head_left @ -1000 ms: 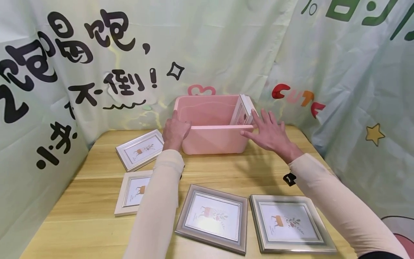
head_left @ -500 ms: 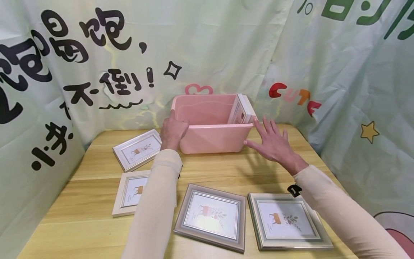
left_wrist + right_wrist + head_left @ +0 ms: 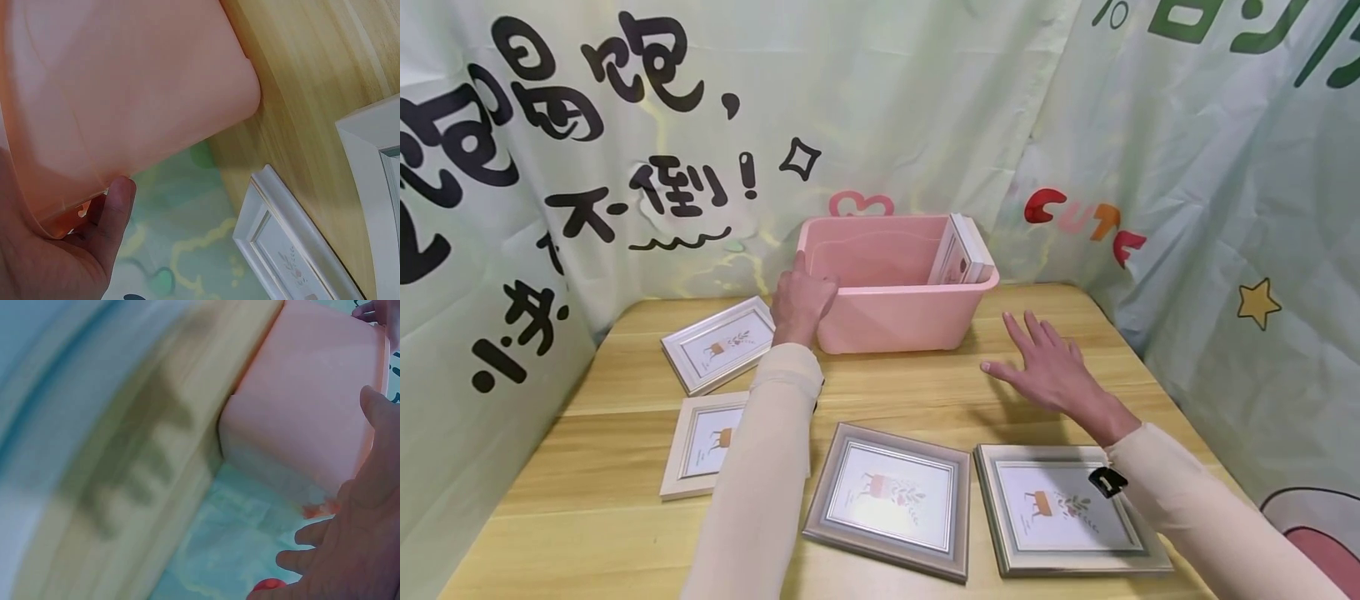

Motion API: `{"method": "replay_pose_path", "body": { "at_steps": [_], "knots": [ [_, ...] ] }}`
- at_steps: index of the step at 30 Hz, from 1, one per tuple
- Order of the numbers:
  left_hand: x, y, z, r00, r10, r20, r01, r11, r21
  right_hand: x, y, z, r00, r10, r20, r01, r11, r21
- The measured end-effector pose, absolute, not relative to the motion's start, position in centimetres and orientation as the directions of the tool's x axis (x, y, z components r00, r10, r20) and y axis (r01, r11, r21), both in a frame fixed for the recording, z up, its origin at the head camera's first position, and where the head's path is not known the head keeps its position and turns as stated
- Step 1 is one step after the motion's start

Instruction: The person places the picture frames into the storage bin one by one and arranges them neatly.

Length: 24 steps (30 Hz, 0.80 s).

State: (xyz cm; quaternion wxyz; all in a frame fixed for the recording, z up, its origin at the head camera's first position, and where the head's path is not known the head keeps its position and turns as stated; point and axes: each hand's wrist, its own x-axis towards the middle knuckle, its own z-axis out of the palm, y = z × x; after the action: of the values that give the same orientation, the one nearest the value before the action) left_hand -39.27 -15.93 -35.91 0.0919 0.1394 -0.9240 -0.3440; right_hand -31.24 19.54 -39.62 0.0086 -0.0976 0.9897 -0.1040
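A pink plastic bin (image 3: 895,321) stands at the back of the table, and white picture frames (image 3: 967,254) lean upright inside its right end. My left hand (image 3: 802,302) grips the bin's left rim; in the left wrist view the fingers (image 3: 115,209) curl round the rim by a handle hole. My right hand (image 3: 1048,367) hovers over the table to the right of the bin, fingers spread, holding nothing. It is nearest the silver picture frame (image 3: 1067,508). Beside that lies a grey-brown picture frame (image 3: 891,500).
Left of the bin lie a white picture frame (image 3: 718,346) and a cream picture frame (image 3: 707,446), the latter partly hidden by my left sleeve (image 3: 767,467). A printed curtain (image 3: 925,108) hangs behind and beside the wooden table (image 3: 587,500).
My right hand has drawn away from the bin's right rim, moving right and toward me. The left hand keeps its grip on the left rim. The frames have stayed put.
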Motion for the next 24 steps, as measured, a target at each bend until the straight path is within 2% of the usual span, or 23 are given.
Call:
{"method": "replay_pose_path", "body": {
  "at_steps": [24],
  "knots": [
    [-39.2,-15.9,-35.9,-0.942,-0.326,0.076,-0.197,0.724,0.661,-26.4,22.0,-42.8,-0.980,-0.195,-0.040,-0.186,0.968,-0.167]
  ]
}}
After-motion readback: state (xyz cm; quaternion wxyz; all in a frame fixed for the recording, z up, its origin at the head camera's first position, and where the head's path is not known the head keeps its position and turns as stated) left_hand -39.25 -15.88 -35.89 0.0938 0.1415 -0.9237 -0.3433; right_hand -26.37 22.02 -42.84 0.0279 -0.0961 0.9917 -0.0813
